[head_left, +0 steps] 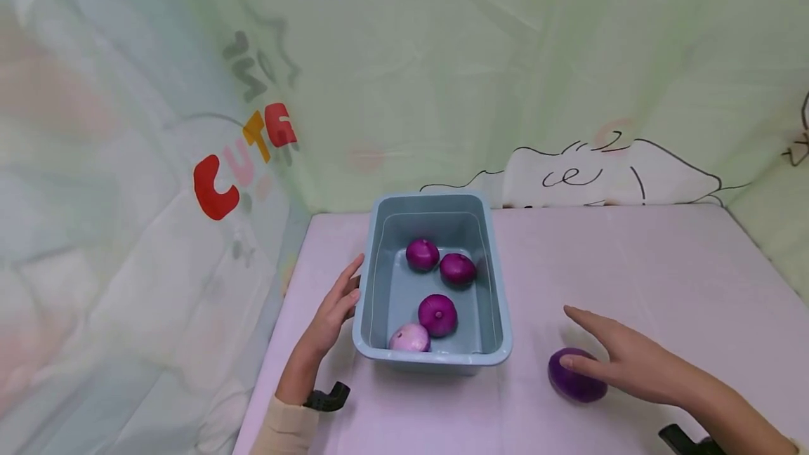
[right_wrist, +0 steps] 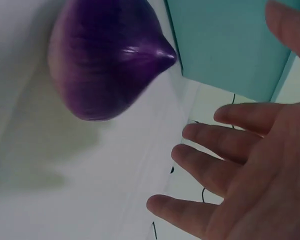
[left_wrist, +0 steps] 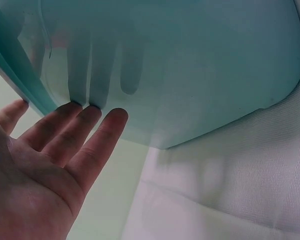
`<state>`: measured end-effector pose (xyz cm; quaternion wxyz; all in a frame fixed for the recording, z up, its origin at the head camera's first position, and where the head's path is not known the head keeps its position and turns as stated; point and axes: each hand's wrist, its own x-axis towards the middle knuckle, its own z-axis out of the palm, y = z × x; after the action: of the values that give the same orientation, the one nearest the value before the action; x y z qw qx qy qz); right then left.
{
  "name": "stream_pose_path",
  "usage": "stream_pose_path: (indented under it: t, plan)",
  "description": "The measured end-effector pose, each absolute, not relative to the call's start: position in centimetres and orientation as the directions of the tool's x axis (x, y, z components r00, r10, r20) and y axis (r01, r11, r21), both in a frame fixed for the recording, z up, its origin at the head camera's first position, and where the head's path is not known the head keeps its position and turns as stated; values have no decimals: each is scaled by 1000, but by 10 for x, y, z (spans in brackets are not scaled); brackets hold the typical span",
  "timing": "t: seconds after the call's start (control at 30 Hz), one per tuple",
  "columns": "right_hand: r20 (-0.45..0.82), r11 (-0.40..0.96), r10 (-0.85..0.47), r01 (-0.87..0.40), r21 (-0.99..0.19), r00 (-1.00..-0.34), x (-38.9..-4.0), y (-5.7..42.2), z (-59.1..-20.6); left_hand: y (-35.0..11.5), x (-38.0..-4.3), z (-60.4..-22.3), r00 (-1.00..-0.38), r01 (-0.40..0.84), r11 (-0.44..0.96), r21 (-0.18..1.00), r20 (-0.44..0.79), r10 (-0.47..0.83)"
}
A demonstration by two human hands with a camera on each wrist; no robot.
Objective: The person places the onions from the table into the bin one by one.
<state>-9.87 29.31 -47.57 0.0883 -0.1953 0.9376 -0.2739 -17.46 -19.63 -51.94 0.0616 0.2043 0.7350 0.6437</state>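
A light blue plastic bin (head_left: 436, 358) holds several purple onions, among them a dark one (head_left: 437, 314) and a paler one (head_left: 409, 338) near its front wall. My left hand (head_left: 330, 318) is at the bin's left side; in the left wrist view its straight fingertips (left_wrist: 115, 120) are at the outer wall, apparently touching it. To the right of the bin, one purple onion (head_left: 576, 379) lies on the table. Over that onion hovers my right hand (head_left: 641, 364), fingers spread and thumb apart. The right wrist view shows a gap between this hand and the pointed onion (right_wrist: 110, 60).
A pale pinkish-white cloth covers the table (head_left: 632, 258). Behind it hangs a light green printed curtain (head_left: 404, 90), and another printed curtain (head_left: 145, 286) runs along the left edge. Both wrists wear black straps (head_left: 327, 397).
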Motion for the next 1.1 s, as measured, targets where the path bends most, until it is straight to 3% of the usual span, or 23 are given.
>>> stream_pose_path:
  t: [0.27, 0.53, 1.1]
  plan:
    - [-130, 759, -478, -334, -559, -869, -80, 302, -499, -197, -176, -521, -903, 225, 73, 972, 180, 389]
    - [-137, 748, -430, -267, -607, -892, -70, 311, -520, -197, -175, -520, -904, 229, 64, 971, 188, 384]
    - [-77, 858, -339, -275, -435, -938, -68, 313, -550, -196, -176, -522, -901, 245, 84, 966, 195, 386]
